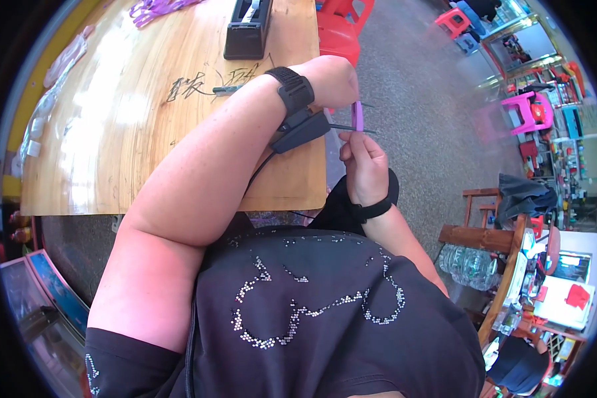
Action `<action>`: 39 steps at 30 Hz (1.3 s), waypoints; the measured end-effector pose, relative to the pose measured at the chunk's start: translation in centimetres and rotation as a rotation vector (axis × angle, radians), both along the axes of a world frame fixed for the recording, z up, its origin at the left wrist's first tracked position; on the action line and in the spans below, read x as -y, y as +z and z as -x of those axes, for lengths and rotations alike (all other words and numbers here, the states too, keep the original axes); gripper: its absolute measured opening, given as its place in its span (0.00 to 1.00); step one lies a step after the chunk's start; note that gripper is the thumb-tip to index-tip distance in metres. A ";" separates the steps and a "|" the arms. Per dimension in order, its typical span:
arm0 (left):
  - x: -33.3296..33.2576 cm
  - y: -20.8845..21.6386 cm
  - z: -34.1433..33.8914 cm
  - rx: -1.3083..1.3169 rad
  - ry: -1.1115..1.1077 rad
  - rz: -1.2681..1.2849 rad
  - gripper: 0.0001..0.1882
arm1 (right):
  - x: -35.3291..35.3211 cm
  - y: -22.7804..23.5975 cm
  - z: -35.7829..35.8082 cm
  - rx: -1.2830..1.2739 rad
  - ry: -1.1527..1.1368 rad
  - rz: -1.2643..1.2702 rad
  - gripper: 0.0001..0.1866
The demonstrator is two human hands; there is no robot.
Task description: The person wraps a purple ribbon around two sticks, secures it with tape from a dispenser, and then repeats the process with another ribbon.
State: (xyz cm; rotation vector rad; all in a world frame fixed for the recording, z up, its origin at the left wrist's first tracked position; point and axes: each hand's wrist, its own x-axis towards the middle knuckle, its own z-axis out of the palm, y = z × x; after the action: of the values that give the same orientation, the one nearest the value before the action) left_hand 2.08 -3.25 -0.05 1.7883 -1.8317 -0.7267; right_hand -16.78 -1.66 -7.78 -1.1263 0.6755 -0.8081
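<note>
A black shirt point(338, 298) with glittering studs lies nearest the camera. Beyond it, the right hand point(366, 166) appears to pinch the near end of a purple band point(357, 117) between thumb and fingertips. The left hand point(333, 81) is curled at the band's far end, but its fingers are hidden, so I cannot tell whether it grips. The hands are apart, with the band between them, just off the table's right edge, beside thin dark rods point(341, 127); whether it loops around them is unclear. The band looks light, soft and perhaps slippery, likely to crease or twist, so a flat pinch near each end should suit it. Left of the hands, a dark block point(301, 132) with a cable point(260, 169) sits on the table point(113, 132). Farther off are a pen point(227, 89), a black holder point(244, 46) and a red chair point(338, 40).
</note>
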 end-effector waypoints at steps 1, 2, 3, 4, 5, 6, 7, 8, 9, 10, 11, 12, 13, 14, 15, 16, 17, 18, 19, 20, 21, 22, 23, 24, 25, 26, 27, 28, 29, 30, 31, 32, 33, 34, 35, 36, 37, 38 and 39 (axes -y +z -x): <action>0.0 0.0 0.0 -0.010 -0.005 0.010 0.11 | -0.1 0.1 0.1 0.000 -0.003 0.000 0.10; 0.0 0.1 0.1 -0.010 -0.007 0.011 0.11 | -0.2 0.3 0.2 0.009 0.000 -0.011 0.10; -0.1 0.1 0.1 -0.007 0.003 -0.006 0.11 | -0.3 0.4 0.3 0.018 0.003 -0.022 0.10; -0.1 0.2 0.1 -0.003 0.013 -0.022 0.11 | -0.3 0.6 0.3 0.018 0.000 -0.021 0.10; 0.0 0.2 0.1 -0.002 0.010 -0.020 0.11 | -0.4 0.9 0.3 0.020 0.003 -0.036 0.10; 0.0 0.3 0.1 -0.013 0.006 -0.032 0.11 | -0.4 1.1 0.3 0.022 0.005 -0.051 0.10; 0.0 0.2 0.1 -0.024 0.002 -0.045 0.11 | -0.4 1.2 0.4 0.025 0.003 -0.050 0.10; -0.1 0.2 0.0 -0.021 -0.001 -0.044 0.11 | -0.4 1.4 0.4 0.031 0.019 -0.068 0.10; -0.2 0.1 -0.1 -0.049 -0.001 0.003 0.11 | -0.4 1.6 0.4 0.038 0.036 -0.087 0.10; -0.3 0.4 -0.1 -0.077 -0.003 0.051 0.10 | -0.5 1.9 0.4 0.042 0.030 -0.083 0.10; -0.5 0.6 -0.1 -0.072 -0.010 0.055 0.10 | -0.7 2.2 0.4 0.065 0.039 -0.100 0.10; -0.8 0.7 -0.1 -0.069 0.032 0.106 0.10 | -0.7 2.4 0.4 0.089 0.049 -0.116 0.11; -1.4 1.1 -0.1 -0.061 0.080 0.156 0.10 | -0.8 2.5 0.2 0.100 0.050 -0.113 0.11; -2.3 1.6 0.2 -0.052 0.074 0.158 0.10 | -0.8 2.5 0.2 0.080 0.054 -0.132 0.11; -3.5 2.1 0.6 -0.177 0.100 0.104 0.10 | -0.7 2.6 0.2 0.061 0.059 -0.152 0.11; -4.7 2.4 1.1 -0.303 0.127 0.049 0.10 | -0.8 2.8 0.4 0.070 0.056 -0.150 0.11; -5.6 2.4 1.5 -0.373 0.101 -0.043 0.10 | -0.7 3.1 0.6 0.055 0.087 -0.148 0.11; -6.5 2.4 2.0 -0.442 0.076 -0.136 0.11 | -0.5 3.3 0.7 0.040 0.119 -0.146 0.11; -7.6 3.3 2.6 -0.603 0.099 -0.315 0.12 | -0.4 3.5 1.0 0.052 0.110 -0.141 0.11; -8.4 3.3 2.9 -0.682 0.117 -0.373 0.14 | -0.3 3.5 1.1 0.048 0.127 -0.145 0.11; -9.1 3.2 3.3 -0.762 0.137 -0.430 0.13 | -0.2 3.5 1.1 0.044 0.144 -0.149 0.11; -9.5 2.9 3.6 -0.843 0.159 -0.485 0.12 | -0.1 3.5 1.2 0.052 0.145 -0.145 0.11; -9.6 2.0 3.8 -0.837 0.163 -0.481 0.12 | -0.1 3.5 1.2 0.047 0.158 -0.150 0.11; -9.5 0.8 3.9 -1.159 0.125 -0.537 0.10 | -0.1 3.5 1.1 0.041 0.171 -0.154 0.11; -9.4 0.4 4.1 -1.483 0.081 -0.589 0.07 | -0.4 3.8 0.9 0.043 0.173 -0.152 0.11; -9.2 0.2 4.2 -1.482 0.081 -0.585 0.07 | -0.7 4.4 0.7 0.036 0.145 -0.203 0.11; -9.1 0.1 4.2 -1.630 0.058 -0.639 0.06 | -0.9 4.7 0.6 0.029 0.118 -0.254 0.10; -8.9 0.1 4.3 -1.778 0.029 -0.691 0.04 | -0.8 4.5 0.6 0.029 0.119 -0.248 0.10; -8.5 -0.4 4.3 -1.868 -0.097 -0.709 0.07 | -0.5 4.0 0.8 0.050 0.125 -0.229 0.11; -8.5 -0.5 4.6 -1.868 -0.100 -0.702 0.07 | -0.3 3.8 0.9 0.070 0.132 -0.209 0.11; -8.6 -0.5 5.0 -1.878 -0.057 -0.655 0.07 | -0.5 4.1 0.7 0.044 0.106 -0.245 0.11; -8.7 -0.5 5.2 -1.887 -0.013 -0.608 0.08 | -0.5 4.2 0.7 0.042 0.112 -0.242 0.11; -8.7 -0.8 5.0 -1.908 -0.053 -0.610 0.08 | -0.4 4.3 1.0 0.006 0.104 -0.218 0.11; -8.9 -0.9 5.0 -1.911 -0.048 -0.595 0.08 | -0.3 4.4 1.2 -0.027 0.103 -0.193 0.11; -8.8 -0.8 5.1 -1.910 -0.043 -0.601 0.08 | 0.4 4.7 1.9 -0.019 0.156 -0.156 0.11; -8.7 -0.8 5.2 -1.909 -0.037 -0.606 0.08 | 0.8 5.4 2.5 -0.056 0.152 -0.108 0.11; -8.6 -1.0 5.3 -1.933 -0.069 -0.607 0.09 | 1.5 6.7 2.7 -0.039 0.186 -0.055 0.11; -8.5 -1.3 5.2 -1.956 -0.059 -0.620 0.09 | 1.8 8.2 2.3 -0.023 0.220 -0.005 0.11; -8.6 -1.4 5.2 -1.956 -0.025 -0.620 0.08 | 1.9 9.9 1.3 -0.041 0.222 0.051 0.11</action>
State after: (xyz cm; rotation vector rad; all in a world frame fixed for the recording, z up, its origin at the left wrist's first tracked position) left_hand -3.13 5.35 -1.46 0.4272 -0.2195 -2.0462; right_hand -18.07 -3.57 2.13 -1.2426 0.5543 -0.6170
